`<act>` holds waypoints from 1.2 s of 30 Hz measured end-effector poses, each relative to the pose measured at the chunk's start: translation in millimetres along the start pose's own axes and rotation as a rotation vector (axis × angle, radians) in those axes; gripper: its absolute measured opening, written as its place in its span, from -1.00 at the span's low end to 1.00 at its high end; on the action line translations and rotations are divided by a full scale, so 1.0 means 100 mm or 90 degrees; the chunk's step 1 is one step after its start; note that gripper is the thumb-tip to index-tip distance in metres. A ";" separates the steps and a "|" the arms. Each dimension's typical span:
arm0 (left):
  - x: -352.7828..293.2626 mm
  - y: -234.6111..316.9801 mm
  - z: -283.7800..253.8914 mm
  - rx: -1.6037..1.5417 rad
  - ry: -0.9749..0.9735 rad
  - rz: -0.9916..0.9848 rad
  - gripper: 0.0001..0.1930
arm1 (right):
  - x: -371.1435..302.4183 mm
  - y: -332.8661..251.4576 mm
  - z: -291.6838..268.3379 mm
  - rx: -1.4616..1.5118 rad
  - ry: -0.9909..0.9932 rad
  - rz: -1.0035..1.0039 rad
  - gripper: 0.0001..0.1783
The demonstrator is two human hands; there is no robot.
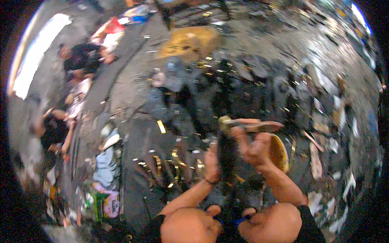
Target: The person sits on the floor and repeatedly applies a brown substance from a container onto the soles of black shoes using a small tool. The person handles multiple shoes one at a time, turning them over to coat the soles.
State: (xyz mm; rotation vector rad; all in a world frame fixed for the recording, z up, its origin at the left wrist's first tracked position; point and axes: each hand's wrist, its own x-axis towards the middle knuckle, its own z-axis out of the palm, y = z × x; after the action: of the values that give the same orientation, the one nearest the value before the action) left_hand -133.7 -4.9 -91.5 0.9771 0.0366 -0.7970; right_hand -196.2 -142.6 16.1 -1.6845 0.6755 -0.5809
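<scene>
My left hand is raised with its fingers stretched upward, beside a dark upright shape that is too smeared to name. Across from it, my right hand has its fingers bent up against a long, flat, brownish-pink piece, which lies level above the palm. At that piece's left end sits a pale yellowish knob; whether the two are joined I cannot tell. Behind my right wrist shows a rounded yellow thing with a pale rim. Motion blurs both hands.
Dark shoe-like pieces with shiny gold bits are spread ahead of me. Several gold curved strips lie left of my hands. Farther off is a yellow slab. Two people sit at the left. Scraps litter the right.
</scene>
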 end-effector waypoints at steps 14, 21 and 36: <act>-1.03 0.32 -0.25 -0.050 0.033 -0.226 -0.44 | -0.08 0.29 -0.35 0.268 0.008 0.177 -0.73; 0.14 0.60 0.11 -0.035 0.002 -0.033 -0.37 | -0.33 0.31 0.23 -0.029 -0.027 -0.246 -0.79; 0.46 0.37 0.04 -0.155 -0.048 -0.137 -0.24 | -0.31 0.36 0.11 0.016 -0.055 -0.143 -0.73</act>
State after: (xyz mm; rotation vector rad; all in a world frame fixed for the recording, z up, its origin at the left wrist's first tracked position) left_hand -78.5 -23.4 -79.5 0.7196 0.1717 -1.0007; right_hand -215.7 -119.1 -22.0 -1.7632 0.4187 -0.6675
